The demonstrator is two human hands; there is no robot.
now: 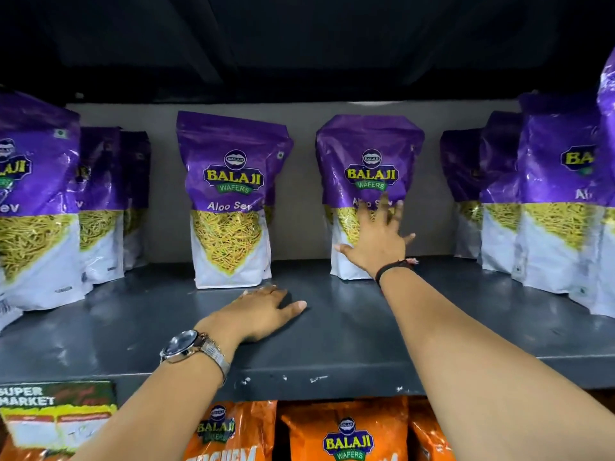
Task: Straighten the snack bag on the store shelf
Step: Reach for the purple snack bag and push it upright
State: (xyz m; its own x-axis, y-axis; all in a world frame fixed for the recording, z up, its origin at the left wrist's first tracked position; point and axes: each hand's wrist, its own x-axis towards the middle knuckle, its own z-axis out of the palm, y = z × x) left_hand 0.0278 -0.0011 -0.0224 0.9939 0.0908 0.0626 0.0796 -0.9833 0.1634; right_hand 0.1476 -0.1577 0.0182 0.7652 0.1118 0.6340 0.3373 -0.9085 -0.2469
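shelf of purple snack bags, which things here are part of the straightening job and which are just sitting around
Part of the job:
- purple Balaji Aloo Sev bag under the right hand
- right hand, spread open on its front
- dark grey metal shelf

Just there:
- left hand, flat on the shelf
- neighbouring purple Aloo Sev bag
- orange Balaji bags below
- supermarket price label

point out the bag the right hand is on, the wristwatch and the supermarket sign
snack bag (369,154): head view, purple upper front
wristwatch (181,345): head view, dial face
supermarket sign (56,414): head view, middle of the sign

light: dim, dark above shelf (332,331) | glare: sheen on purple snack bags (369,154) | edges: bowed, blurred bags
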